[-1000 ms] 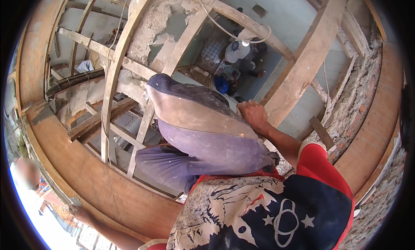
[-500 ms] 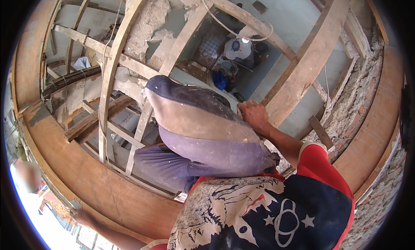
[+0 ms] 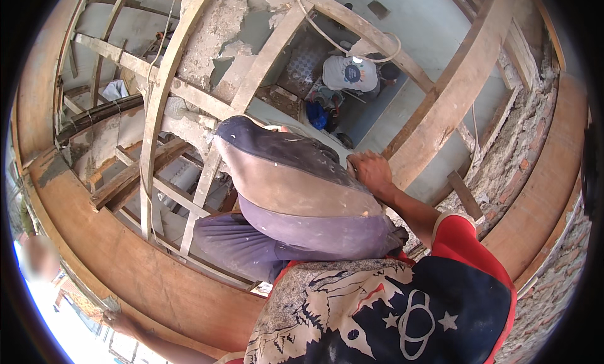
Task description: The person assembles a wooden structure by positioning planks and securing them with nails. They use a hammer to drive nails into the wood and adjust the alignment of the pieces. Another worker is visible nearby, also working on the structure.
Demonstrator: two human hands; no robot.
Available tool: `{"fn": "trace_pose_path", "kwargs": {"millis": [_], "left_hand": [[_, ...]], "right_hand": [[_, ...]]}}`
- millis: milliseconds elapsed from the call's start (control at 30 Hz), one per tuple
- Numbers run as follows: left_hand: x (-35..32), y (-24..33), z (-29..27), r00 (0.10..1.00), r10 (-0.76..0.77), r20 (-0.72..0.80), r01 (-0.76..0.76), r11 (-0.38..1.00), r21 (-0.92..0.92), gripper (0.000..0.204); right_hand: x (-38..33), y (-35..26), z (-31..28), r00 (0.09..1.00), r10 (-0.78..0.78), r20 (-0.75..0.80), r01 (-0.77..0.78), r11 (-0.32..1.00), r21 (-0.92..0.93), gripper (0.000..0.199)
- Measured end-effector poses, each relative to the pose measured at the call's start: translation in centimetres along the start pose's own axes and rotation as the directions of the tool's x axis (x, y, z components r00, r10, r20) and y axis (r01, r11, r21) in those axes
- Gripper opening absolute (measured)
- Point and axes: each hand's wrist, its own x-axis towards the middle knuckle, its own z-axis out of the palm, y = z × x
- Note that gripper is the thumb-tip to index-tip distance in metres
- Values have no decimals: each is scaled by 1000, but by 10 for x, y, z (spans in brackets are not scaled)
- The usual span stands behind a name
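My left hand [image 3: 121,322] is at the lower left, its fingers bent over the outer edge of a broad brown wooden beam [image 3: 160,271]. At centre right, my right hand [image 3: 372,172] is closed beside my bent leg. What lies under its curled fingers is hidden; a pale timber beam [image 3: 434,134] runs close by. My leg, in dusty grey and purple trousers [image 3: 302,194], fills the middle of the view over an open frame of timbers.
Thin timbers [image 3: 148,169] cross the opening at left, beside a patch of crumbling ceiling [image 3: 220,49]. A pale cable [image 3: 324,32] loops at the top. Far below, a person in a white shirt [image 3: 349,73] bends near a blue bag [image 3: 316,115]. Broken brickwork [image 3: 513,156] borders the right.
The person below has bent further over, showing more of the shirt's back. My view has shifted slightly. Both my hands stay in nearly the same places.
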Motion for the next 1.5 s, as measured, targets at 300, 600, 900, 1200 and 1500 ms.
{"fn": "trace_pose_path", "kwargs": {"millis": [300, 600, 900, 1200, 1500], "left_hand": [[3, -8, 3, 999, -46, -8, 45, 991, -124, 50], [13, -26, 13, 1000, -6, -19, 4, 996, -89, 51], [46, -57, 40, 980, 196, -30, -193, 978, 85, 48], [-14, 40, 65, 918, 362, -160, -372, 927, -36, 48], [-59, 104, 65, 860, 480, -173, -504, 853, -135, 47]], "right_hand": [[4, 1, 3, 999, 38, -26, -37, 999, 30, 13], [29, -5, -13, 984, 154, -92, -132, 968, 214, 21], [27, 21, -34, 902, 206, -380, -46, 920, 389, 24], [-88, 122, -66, 314, 550, -774, -346, 825, 447, 34], [-147, 222, 83, 111, 850, -515, -550, 484, 681, 31]]}}
